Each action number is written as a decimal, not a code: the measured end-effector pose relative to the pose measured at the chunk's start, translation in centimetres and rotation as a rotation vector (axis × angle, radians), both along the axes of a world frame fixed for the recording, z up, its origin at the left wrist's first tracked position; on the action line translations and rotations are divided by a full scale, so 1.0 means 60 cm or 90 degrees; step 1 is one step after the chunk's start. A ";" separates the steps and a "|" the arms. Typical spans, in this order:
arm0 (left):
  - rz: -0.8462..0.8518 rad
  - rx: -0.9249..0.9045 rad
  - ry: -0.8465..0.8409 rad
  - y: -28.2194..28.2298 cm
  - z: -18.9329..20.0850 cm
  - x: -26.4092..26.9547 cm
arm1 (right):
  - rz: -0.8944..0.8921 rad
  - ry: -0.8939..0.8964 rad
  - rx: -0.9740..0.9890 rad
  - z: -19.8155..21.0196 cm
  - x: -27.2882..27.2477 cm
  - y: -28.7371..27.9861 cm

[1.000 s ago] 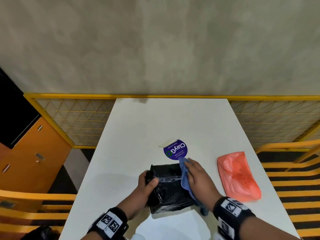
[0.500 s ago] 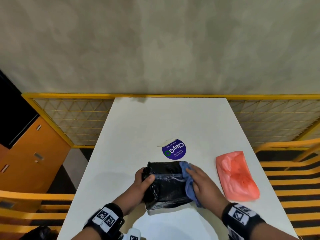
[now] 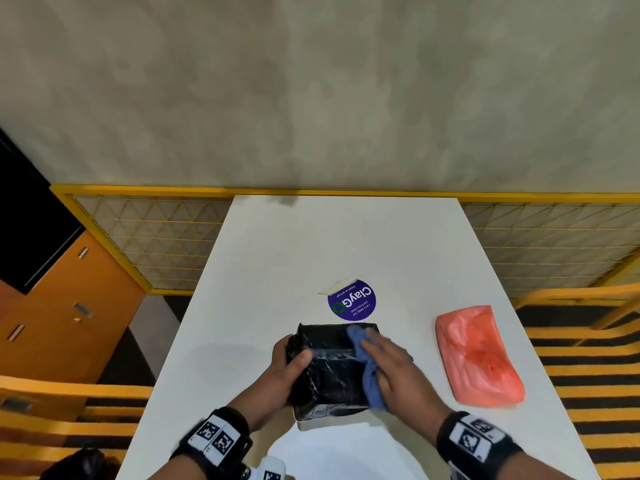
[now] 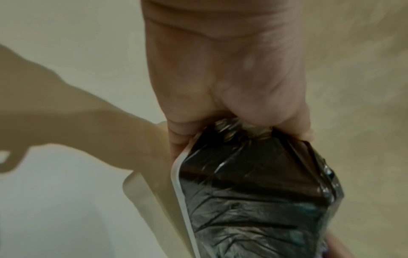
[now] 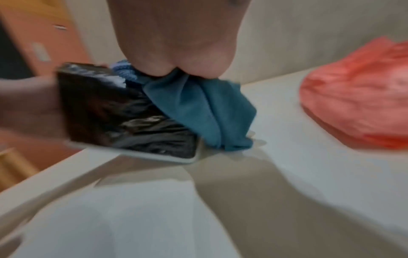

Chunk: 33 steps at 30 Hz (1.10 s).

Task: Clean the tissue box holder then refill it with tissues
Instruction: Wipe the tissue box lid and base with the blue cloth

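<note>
1. Since a second ago, your right hand has carried the blue cloth from the far right corner onto the top of the tissue box holder. The holder has also swung squarer to the table edge.
2. Your white table is smooth, hard and matt. The holder sits on its near middle, right in front of you.
3. Well to the right lies the coral tissue pack, a flat pillow of crumpled film. It looks light and squashy, so take it by its long sides.
4. The holder is boxy and wrapped in glossy, wrinkled black film, with a pale rim along its lower edge. Expect it to be stiff underneath, light and slick. It will likely skate on that table unless you brace it, so hold it by the short ends.
5. Your left hand does exactly that, with fingers curled round the left end and the thumb clamped on top.
6. Your right fingers lie stretched out, not clenched, and press the cloth down.
7. The cloth is soft and bunched, and it drapes down the holder's right side.
8. A round purple sticker lies flat just beyond the holder.
</note>
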<state>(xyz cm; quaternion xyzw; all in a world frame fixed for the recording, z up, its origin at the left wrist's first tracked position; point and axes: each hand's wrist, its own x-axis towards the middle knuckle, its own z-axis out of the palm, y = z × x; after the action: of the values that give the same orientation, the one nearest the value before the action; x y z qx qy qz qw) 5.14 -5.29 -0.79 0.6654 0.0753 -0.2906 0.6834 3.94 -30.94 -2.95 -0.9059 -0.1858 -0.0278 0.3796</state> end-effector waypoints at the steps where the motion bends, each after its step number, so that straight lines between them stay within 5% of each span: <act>1: -0.002 0.004 -0.001 -0.001 0.002 0.000 | -0.068 0.029 0.026 0.004 0.015 -0.006; 6: -0.004 0.001 -0.008 -0.004 0.006 0.002 | -0.111 0.037 -0.006 0.045 0.059 0.068; 11: 0.006 -0.043 -0.005 0.004 -0.002 0.000 | 0.086 -0.052 0.007 0.060 0.022 0.148; 15: -0.002 -0.031 0.000 0.007 -0.012 -0.008 | 0.177 -0.066 -0.010 0.055 -0.008 0.087; 22: 0.011 -0.027 -0.007 -0.002 -0.007 -0.003 | -0.074 0.022 -0.047 0.042 0.060 0.076; 28: 0.031 -0.060 0.000 0.012 -0.016 0.000 | 0.108 -0.079 -0.005 0.066 0.019 0.167; 33: 0.049 -0.034 0.009 0.014 -0.021 -0.004 | 0.177 -0.112 -0.084 0.036 -0.008 0.067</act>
<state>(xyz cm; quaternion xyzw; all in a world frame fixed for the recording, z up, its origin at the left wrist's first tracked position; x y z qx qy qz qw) 4.90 -4.43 -2.06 0.6418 0.0979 -0.2709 0.7108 3.45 -26.91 -0.80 -0.8885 -0.3433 -0.0418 0.3015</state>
